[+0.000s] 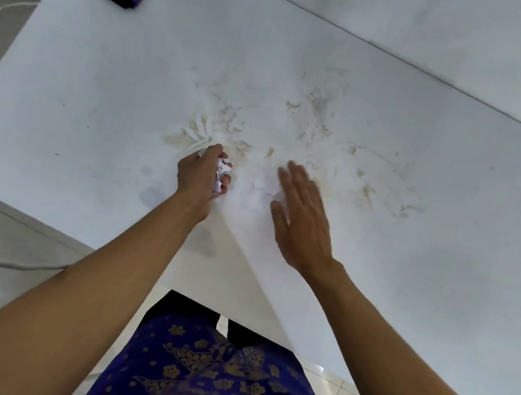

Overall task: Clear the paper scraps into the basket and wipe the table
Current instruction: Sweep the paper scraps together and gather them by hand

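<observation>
The left hand (198,174) grips crumpled paper (223,170); the right hand (300,220) sweeps flat-fingered across scraps (263,191). A hasty sweep could scatter pieces off the table (95,98).

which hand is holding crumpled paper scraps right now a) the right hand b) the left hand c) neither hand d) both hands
b: the left hand has its fingers curled round a wad of crumpled paper scraps, while the right hand is flat with straight fingers and holds nothing.
</observation>
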{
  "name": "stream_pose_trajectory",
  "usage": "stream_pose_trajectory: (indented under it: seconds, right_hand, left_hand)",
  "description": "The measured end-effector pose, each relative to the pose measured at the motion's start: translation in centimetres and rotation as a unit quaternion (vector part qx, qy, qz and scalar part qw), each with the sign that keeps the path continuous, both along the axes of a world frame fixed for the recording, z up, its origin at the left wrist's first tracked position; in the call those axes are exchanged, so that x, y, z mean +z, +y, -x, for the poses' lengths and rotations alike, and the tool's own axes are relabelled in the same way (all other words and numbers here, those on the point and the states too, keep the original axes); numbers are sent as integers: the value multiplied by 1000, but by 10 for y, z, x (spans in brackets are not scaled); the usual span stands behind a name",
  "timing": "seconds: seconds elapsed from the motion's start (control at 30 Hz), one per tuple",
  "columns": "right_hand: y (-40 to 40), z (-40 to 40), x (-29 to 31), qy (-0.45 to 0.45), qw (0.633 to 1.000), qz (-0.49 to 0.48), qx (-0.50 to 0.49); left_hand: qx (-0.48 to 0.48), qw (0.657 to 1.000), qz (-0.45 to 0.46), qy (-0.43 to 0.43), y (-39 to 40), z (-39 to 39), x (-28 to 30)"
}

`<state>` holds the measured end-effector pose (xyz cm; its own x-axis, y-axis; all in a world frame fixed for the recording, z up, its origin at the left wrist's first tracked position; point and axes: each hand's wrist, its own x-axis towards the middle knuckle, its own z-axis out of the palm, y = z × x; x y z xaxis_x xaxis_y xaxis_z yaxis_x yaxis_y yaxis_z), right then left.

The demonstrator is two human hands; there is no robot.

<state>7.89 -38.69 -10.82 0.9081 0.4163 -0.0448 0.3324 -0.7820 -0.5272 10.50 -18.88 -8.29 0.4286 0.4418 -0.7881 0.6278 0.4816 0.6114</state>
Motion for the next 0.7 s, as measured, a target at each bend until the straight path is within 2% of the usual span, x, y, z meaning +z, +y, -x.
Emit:
stream_pose_trajectory:
  seconds: [0.1, 0.17, 0.37, 0.47, 0.6, 0.7]
  right_hand:
    - [-14, 15, -3, 38, 985, -18, -165]
    - [-13, 25, -9, 107, 974, -29, -198]
    - [22, 35, -9, 150, 980, -116, -59]
    - [28, 31, -4, 154, 971, -158, -95]
    - [6, 20, 0, 144, 972, -104, -155]
    - [-11, 18, 8, 150, 983, -42, -93]
  left_hand:
    - [-4, 1000, -7, 2, 7, 10, -5]
    - [-7, 1000, -8, 4, 9, 14, -7]
    - [-8, 1000, -5, -1, 2, 20, -10]
    - [-2, 1000, 0, -8, 4, 22, -10]
    - [0, 1000, 5, -10, 12, 27, -11]
    - [-9, 1000, 10, -17, 15, 31, -12]
